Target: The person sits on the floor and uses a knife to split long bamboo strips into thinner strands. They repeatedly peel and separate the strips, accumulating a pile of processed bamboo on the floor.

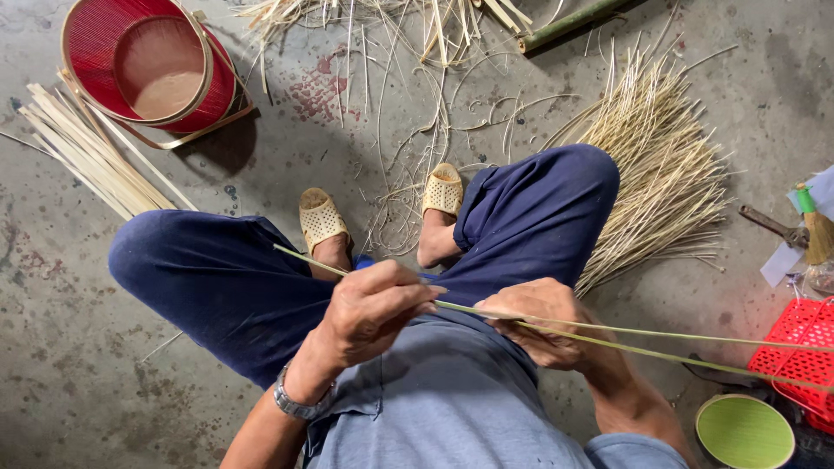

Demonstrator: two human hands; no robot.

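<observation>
My left hand (373,304) pinches a thin green bamboo strip (651,343); my right hand (534,321) grips it just beside. A red plastic basket (795,352) sits beyond my right hand.

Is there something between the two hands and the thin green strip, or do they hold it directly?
Nothing visible is between them. The left hand pinches the green strip directly, and the right hand grips it beside, over the lap.
</observation>
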